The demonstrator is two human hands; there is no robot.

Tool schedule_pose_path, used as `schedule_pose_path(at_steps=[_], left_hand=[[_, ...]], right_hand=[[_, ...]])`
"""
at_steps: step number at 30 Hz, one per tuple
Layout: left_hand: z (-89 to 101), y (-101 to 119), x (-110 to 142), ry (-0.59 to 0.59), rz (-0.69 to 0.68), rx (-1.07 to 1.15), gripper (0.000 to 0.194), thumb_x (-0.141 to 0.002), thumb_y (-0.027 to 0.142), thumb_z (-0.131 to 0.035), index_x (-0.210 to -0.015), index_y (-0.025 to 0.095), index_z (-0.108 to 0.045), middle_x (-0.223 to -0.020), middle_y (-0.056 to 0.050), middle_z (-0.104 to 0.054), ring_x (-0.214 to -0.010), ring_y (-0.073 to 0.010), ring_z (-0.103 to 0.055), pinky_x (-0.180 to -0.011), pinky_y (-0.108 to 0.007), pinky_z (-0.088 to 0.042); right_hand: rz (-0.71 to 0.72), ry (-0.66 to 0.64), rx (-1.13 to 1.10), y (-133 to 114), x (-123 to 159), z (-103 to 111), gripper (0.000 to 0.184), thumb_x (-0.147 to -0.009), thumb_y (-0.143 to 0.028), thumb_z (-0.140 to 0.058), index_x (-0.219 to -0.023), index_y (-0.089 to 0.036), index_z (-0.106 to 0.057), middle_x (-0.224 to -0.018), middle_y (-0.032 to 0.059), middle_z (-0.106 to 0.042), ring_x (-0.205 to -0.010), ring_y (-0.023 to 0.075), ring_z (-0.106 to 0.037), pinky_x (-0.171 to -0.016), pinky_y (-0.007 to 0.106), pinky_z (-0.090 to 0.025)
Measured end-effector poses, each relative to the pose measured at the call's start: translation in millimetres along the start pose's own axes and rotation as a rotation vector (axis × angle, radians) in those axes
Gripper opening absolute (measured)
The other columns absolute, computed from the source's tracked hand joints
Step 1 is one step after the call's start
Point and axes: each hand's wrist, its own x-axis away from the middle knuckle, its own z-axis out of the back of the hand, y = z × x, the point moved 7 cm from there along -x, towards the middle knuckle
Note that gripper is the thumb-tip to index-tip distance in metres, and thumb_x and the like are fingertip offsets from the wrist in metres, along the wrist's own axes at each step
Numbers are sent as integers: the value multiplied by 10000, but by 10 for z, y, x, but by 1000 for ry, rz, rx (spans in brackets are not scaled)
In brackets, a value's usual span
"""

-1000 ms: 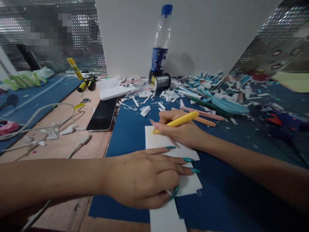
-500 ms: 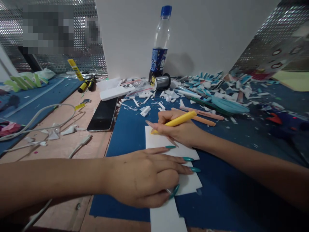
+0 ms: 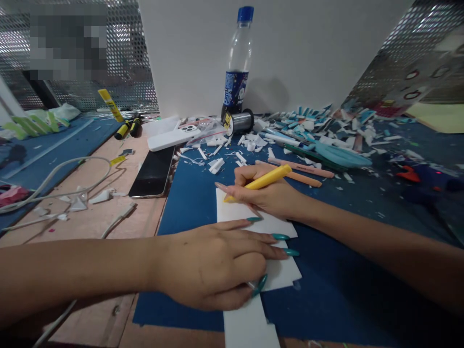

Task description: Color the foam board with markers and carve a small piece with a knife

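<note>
A white foam sheet [image 3: 235,210] lies on a blue cutting mat [image 3: 326,270]. My left hand [image 3: 217,263], with teal nails, lies flat on the sheet, fingers stretched out and pressing it down. My right hand [image 3: 266,195] grips a yellow knife [image 3: 263,180] like a pen, its tip on the sheet's far left corner. A second white strip [image 3: 246,328] pokes out below my left hand at the near edge.
A plastic bottle [image 3: 237,63] and a wire spool [image 3: 241,122] stand by the white back wall. Foam scraps [image 3: 308,128] litter the mat's far side, with peach pens [image 3: 300,169]. A black phone [image 3: 154,171], white phone [image 3: 170,138] and cable [image 3: 54,176] lie on the left.
My right hand and the yellow knife have slid slightly left along the sheet's far edge. My left hand stays pressed on the sheet.
</note>
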Motion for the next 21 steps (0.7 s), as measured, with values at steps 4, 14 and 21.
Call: schedule_pose_path(at_steps=[4,14,21], left_hand=[[6,-12,-5,4,6,11,165,-893,177,-384,-902,95,-527,-1274,-191,-562,-1291,-257,-441,-1119,-374,-325],[-5,-6,8,-3,16,28,138,-892,176,-396,-899,104,-514,-1279,-191,-556,-1301,-259,-429,-1125,-389,-313],[13,-21,1,4,10,21,149,-895,179,-386,-893,106,-516,-1275,-189,-560,-1298,-258,-434,-1122,-379,-318]], right_hand=[[-17,91,62,16,3,61,395,-826,-183,-573,-509,-173,-338,-476,-81,-337,-390,28,-301,-394,185,-275],[48,152,149,3,7,103,416,-820,-185,-571,-494,-181,-313,-456,-78,-324,-392,37,-308,-427,204,-283],[9,138,122,39,11,94,411,-831,-180,-558,-511,-188,-301,-455,-81,-322,-377,41,-309,-434,217,-289]])
